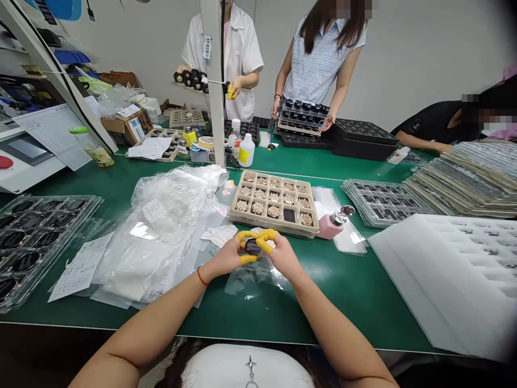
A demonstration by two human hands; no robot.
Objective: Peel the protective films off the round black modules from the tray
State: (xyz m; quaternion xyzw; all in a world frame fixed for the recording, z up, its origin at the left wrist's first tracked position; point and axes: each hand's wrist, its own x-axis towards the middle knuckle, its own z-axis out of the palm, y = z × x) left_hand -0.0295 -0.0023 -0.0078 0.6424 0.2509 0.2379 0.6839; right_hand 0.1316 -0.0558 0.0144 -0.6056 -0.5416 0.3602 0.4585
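Left hand (pixel 226 258) and right hand (pixel 283 260) clamp a black disc (pixel 252 247) between yellow-capped fingers (pixel 247 260) over the green bench (pixel 226 318). Beyond sits a tray (pixel 274 228) of watch parts (pixel 273 210), a pink bottle (pixel 329 226) beside it.

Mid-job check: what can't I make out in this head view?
In the head view:
Black disc: print too small to read; left hand and right hand cover parts of its rim.
Handwritten sheet: writing too small.
Clear tray: cut off by the left edge.
Co-worker in white: partly behind the white post; head mostly cut off by the top edge.
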